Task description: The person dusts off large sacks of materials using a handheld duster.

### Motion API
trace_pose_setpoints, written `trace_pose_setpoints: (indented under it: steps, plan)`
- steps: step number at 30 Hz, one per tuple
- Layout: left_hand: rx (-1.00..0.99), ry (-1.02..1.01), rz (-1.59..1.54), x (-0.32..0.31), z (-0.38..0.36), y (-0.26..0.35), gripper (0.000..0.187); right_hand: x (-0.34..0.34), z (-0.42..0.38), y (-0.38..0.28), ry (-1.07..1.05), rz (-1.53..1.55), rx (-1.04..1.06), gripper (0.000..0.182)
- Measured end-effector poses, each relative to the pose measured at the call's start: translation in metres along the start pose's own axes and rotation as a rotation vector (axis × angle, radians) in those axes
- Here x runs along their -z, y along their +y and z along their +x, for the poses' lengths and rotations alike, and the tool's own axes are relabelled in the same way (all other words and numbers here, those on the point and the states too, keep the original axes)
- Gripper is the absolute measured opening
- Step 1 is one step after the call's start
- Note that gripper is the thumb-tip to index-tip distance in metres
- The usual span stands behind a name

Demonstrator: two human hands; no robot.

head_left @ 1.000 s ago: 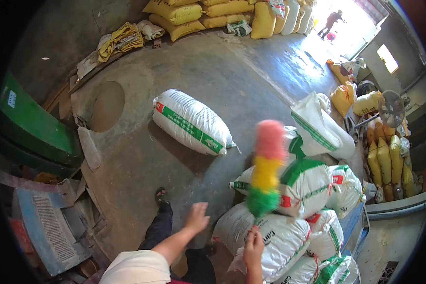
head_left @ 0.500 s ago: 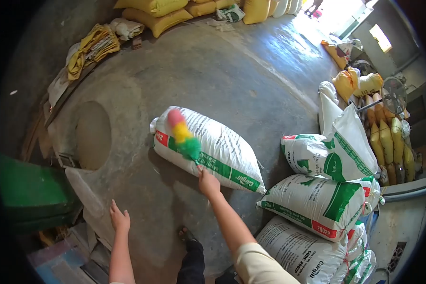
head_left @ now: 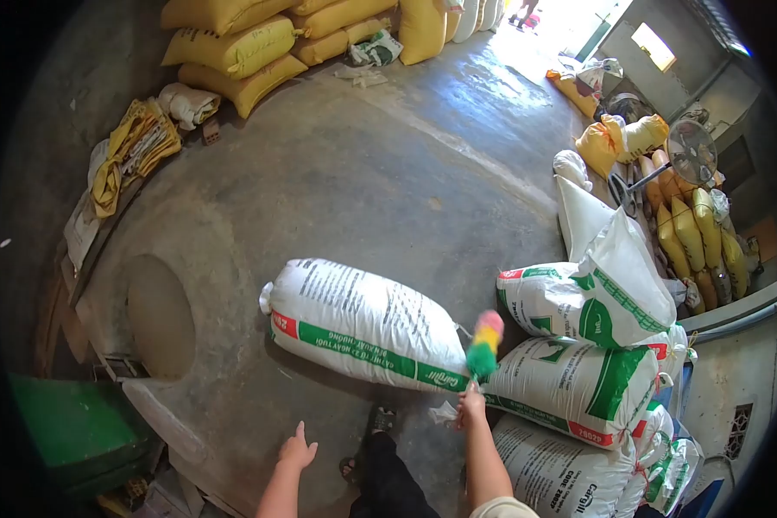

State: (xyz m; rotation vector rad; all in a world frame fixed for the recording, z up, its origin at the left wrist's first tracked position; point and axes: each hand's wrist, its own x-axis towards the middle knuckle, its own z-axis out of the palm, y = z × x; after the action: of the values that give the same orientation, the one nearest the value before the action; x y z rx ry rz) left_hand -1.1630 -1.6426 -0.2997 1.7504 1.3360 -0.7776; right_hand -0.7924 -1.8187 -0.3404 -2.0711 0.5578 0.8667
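Observation:
My right hand is closed round the handle of a colourful duster, pink, yellow and green from tip to base. The duster is upright near the right end of a white sack with a green stripe and red patch, which lies on its side on the floor. Close beside it on the right is a stack of similar sacks. My left hand is over the floor below the lying sack, fingers apart, holding nothing.
A green metal object stands at the lower left. Folded yellow sacks lie by the left wall, full yellow sacks beyond them. A fan stands at the right. A person's legs show near the bright doorway.
My right hand and the duster have moved right, from over the middle of the lying sack to its right end. My left hand is lower and further right. The view has shifted.

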Motion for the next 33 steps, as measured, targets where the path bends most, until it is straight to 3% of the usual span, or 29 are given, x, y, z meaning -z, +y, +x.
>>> trace_pose_setpoints:
  steps: [3,5,6,7,9,13,16,18,19,21,23,25,27,29,31,33]
  plan:
    - [0.031,0.08,-0.005,0.032,0.012,0.011,0.069,-0.011,0.006,0.008,0.103,0.27,-0.082,0.06]
    - [0.033,0.131,-0.074,0.05,0.029,0.013,0.066,-0.041,-0.024,-0.012,0.105,0.087,0.077,0.053]
    - [0.028,0.178,-0.133,0.058,0.039,0.013,0.064,-0.062,-0.027,-0.006,0.067,0.068,0.317,0.053]
    - [0.037,0.162,-0.102,0.062,0.049,0.01,0.064,-0.082,-0.046,-0.013,0.018,-0.017,0.49,0.05]
    - [-0.036,0.298,-0.076,0.069,0.081,0.01,0.061,-0.126,-0.059,-0.023,-0.167,-0.197,0.633,0.04]
    - [-0.063,0.277,-0.215,0.093,0.106,0.051,0.064,-0.185,-0.112,-0.089,-0.495,-0.672,0.689,0.041]
    - [-0.114,0.242,-0.037,0.106,0.113,0.087,0.065,-0.21,-0.103,-0.099,-0.509,-0.82,0.726,0.035]
    - [-0.136,0.238,0.075,0.117,0.133,0.092,0.065,-0.213,-0.076,-0.092,-0.397,-0.936,0.766,0.028]
    - [-0.148,0.241,0.169,0.118,0.142,0.092,0.066,-0.204,-0.062,-0.089,-0.358,-0.965,0.673,0.023]
    - [-0.125,0.185,0.14,0.13,0.167,0.091,0.066,-0.164,-0.03,-0.077,-0.275,-1.021,0.49,0.03]
    - [-0.143,0.037,0.089,0.147,0.19,0.092,0.065,-0.119,-0.022,-0.084,0.046,-0.759,0.094,0.046]
    - [-0.162,-0.012,0.149,0.164,0.211,0.096,0.065,-0.082,0.006,-0.057,0.23,-0.577,0.134,0.052]
    - [-0.202,0.084,0.284,0.177,0.223,0.102,0.067,-0.052,0.038,-0.041,0.197,-0.563,-0.029,0.048]
    - [-0.169,0.067,0.332,0.19,0.228,0.113,0.068,-0.059,0.04,-0.032,0.314,-0.427,-0.059,0.046]
    - [-0.179,0.091,0.365,0.193,0.246,0.115,0.07,-0.1,0.004,-0.074,0.305,-0.376,0.02,0.04]
    - [-0.173,0.01,0.381,0.192,0.257,0.116,0.074,-0.165,-0.036,-0.108,0.233,-0.11,0.173,0.037]
